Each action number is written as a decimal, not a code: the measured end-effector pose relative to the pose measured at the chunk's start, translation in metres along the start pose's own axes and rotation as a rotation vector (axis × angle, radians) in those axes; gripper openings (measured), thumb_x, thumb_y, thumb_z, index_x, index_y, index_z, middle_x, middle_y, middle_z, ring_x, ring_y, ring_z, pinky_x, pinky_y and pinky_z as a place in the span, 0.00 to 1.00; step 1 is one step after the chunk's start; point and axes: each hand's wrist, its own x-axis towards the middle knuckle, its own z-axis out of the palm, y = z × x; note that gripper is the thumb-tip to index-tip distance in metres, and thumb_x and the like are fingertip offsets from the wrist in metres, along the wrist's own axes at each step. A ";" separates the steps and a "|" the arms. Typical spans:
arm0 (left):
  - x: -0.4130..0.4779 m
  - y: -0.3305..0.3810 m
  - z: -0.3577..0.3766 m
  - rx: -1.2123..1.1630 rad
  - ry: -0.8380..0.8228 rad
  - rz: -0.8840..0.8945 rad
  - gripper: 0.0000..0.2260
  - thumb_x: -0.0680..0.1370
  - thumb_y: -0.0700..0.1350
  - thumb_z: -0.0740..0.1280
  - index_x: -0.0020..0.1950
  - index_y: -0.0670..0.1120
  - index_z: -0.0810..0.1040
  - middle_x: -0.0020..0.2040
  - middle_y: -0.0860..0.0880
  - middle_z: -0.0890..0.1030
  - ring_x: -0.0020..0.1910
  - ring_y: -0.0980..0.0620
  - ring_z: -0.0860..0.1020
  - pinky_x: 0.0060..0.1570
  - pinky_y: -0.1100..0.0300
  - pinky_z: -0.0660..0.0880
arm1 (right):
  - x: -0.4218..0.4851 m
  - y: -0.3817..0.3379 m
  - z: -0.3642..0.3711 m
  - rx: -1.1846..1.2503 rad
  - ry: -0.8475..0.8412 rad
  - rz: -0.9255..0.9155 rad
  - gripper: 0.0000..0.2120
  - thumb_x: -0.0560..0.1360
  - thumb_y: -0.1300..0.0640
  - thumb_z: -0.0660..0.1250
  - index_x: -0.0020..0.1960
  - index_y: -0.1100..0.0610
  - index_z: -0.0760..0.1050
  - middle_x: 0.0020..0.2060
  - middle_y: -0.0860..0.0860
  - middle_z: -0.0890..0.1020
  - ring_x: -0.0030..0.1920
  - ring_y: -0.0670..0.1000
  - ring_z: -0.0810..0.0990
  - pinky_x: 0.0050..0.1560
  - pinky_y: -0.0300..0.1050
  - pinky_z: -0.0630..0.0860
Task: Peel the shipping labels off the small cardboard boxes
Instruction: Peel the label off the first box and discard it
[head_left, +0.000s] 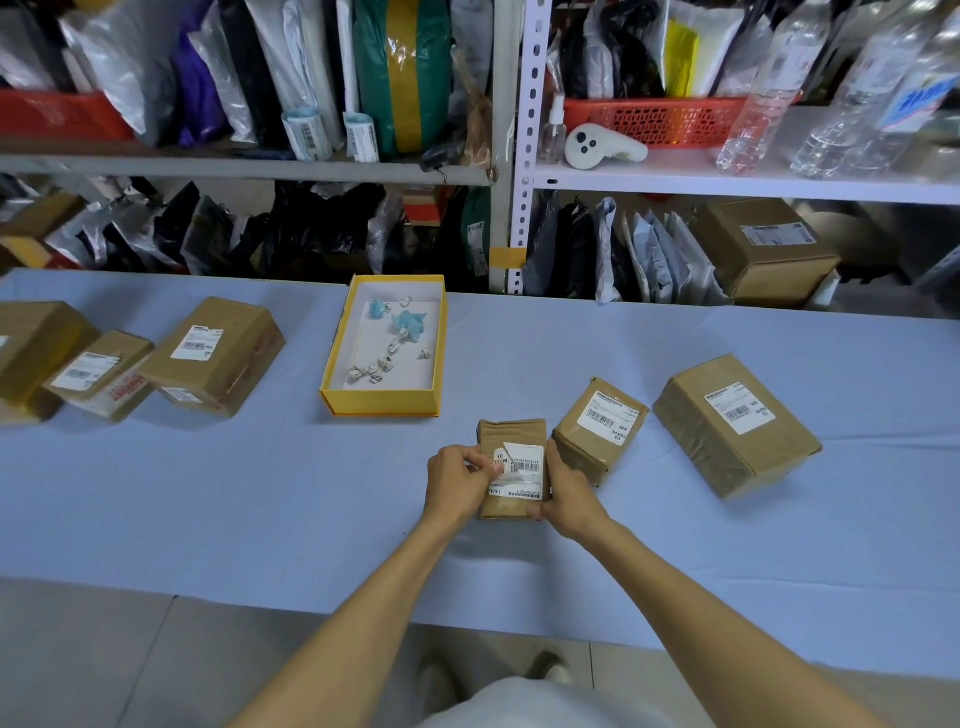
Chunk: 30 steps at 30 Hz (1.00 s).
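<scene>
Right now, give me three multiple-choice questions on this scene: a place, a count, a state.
1. Where is the yellow tray? A on a shelf; B on the table beyond the held box; C on the floor.
2. How many boxes lie right of the held box? A two; B one; C four.
3. The held box's label is: A fully stuck; B gone; C partly peeled.
Answers: B, it sits past the box; A, two labelled boxes lie there; C, the left hand pinches its lifted corner.
</scene>
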 end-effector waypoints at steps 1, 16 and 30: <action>-0.001 0.001 -0.001 -0.002 -0.006 0.001 0.04 0.71 0.40 0.74 0.38 0.41 0.81 0.61 0.43 0.80 0.55 0.48 0.81 0.51 0.64 0.72 | 0.000 0.000 0.001 -0.008 0.000 0.004 0.41 0.70 0.67 0.70 0.76 0.57 0.51 0.64 0.52 0.77 0.60 0.53 0.77 0.49 0.37 0.71; -0.008 0.009 -0.008 -0.024 -0.066 -0.002 0.13 0.72 0.37 0.72 0.29 0.48 0.77 0.53 0.50 0.83 0.44 0.55 0.79 0.36 0.78 0.71 | 0.003 0.000 0.000 -0.087 0.009 0.020 0.40 0.71 0.65 0.72 0.75 0.58 0.52 0.64 0.51 0.77 0.60 0.53 0.77 0.34 0.27 0.68; -0.002 0.002 -0.007 -0.102 -0.127 -0.085 0.07 0.71 0.42 0.73 0.32 0.43 0.80 0.52 0.51 0.84 0.51 0.49 0.82 0.56 0.53 0.78 | 0.001 -0.002 -0.002 -0.024 -0.013 0.031 0.41 0.73 0.65 0.70 0.77 0.60 0.48 0.65 0.53 0.74 0.55 0.49 0.74 0.43 0.33 0.74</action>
